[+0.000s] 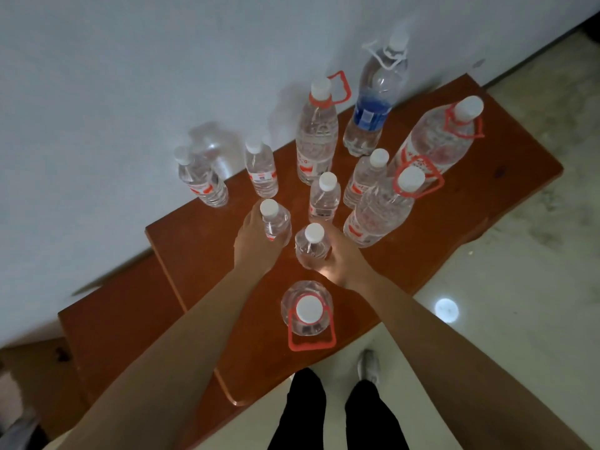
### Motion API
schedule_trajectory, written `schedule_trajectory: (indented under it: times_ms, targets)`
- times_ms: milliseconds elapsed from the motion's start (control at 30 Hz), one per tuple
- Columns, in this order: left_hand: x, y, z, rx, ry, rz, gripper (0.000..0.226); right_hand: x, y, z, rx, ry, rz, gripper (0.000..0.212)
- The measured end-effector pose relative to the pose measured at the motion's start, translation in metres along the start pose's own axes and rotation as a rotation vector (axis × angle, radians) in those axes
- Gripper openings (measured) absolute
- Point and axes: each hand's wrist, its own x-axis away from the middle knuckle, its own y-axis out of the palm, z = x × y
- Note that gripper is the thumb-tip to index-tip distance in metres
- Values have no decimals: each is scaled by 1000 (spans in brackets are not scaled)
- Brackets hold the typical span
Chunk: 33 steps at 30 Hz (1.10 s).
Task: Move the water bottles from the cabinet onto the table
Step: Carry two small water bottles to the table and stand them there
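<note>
Six small water bottles [324, 199], four large red-handled bottles [316, 141], one blue-labelled bottle [371, 108], one table [493, 183]

No writing can be read anywhere. The red-and-white labels [263, 176] on the small clear plastic water bottles [257, 159] and the blue-and-white label [370, 113] on the tall clear plastic bottle [383, 76] show only blurred marks.

Prob. home rm, plain white wall [130, 76], glossy tile floor [519, 287], red-brown wood table [470, 206]
</note>
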Motion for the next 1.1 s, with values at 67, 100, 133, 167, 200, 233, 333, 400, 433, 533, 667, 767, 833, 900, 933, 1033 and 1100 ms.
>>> schedule_trajectory:
  times_ms: [67, 100, 133, 167, 200, 233, 333, 400, 433, 533, 667, 767, 833, 900, 933, 1033, 1100]
  targets:
    - [-1, 5, -1, 49, -19, 13, 68, -2, 1, 6, -19, -12, 0, 73]
    - [1, 7, -1, 61, -23, 21, 68, 1, 0, 7, -22, -15, 5, 69]
    - [3, 7, -1, 71, -33, 28, 67, 3, -2, 6, -24, -18, 7, 62]
    - [6, 6, -1, 83, -46, 39, 67, 7, -6, 2, -29, -25, 9, 54]
    - [11, 5, 0, 98, -62, 55, 67, 13, -12, -4, -42, -37, 12, 46]
    - [16, 2, 0, 112, -88, 71, 67, 19, -18, -9, -51, -52, 16, 40]
    - [36, -6, -4, 128, -161, 127, 68, 40, -33, -19, -67, -103, 9, 26]
    - [49, -12, -5, 116, -183, 156, 69, 47, -39, -16, -67, -118, 49, 24]
    - [59, -17, -3, 106, -189, 177, 70, 51, -42, -14, -66, -118, 77, 27]
    - [85, -34, 4, 105, -201, 256, 69, 66, -53, -10, -57, -141, 162, 39]
    - [128, -63, 18, 111, -157, 362, 69, 95, -70, -27, -35, -234, 247, 47]
    - [165, -82, 39, 92, -100, 455, 71, 122, -84, -44, -40, -343, 322, 50]
    - [183, -93, 53, 89, -45, 513, 71, 135, -92, -56, -20, -424, 367, 49]
    - [205, -103, 75, 86, 36, 560, 70, 153, -103, -67, -5, -519, 408, 48]
    - [212, -106, 85, 83, 64, 576, 69, 159, -108, -71, -2, -548, 427, 49]
    - [234, -111, 119, 66, 155, 611, 69, 182, -128, -81, 0, -577, 516, 53]
    - [245, -112, 140, 44, 272, 605, 67, 205, -140, -86, -2, -551, 595, 53]
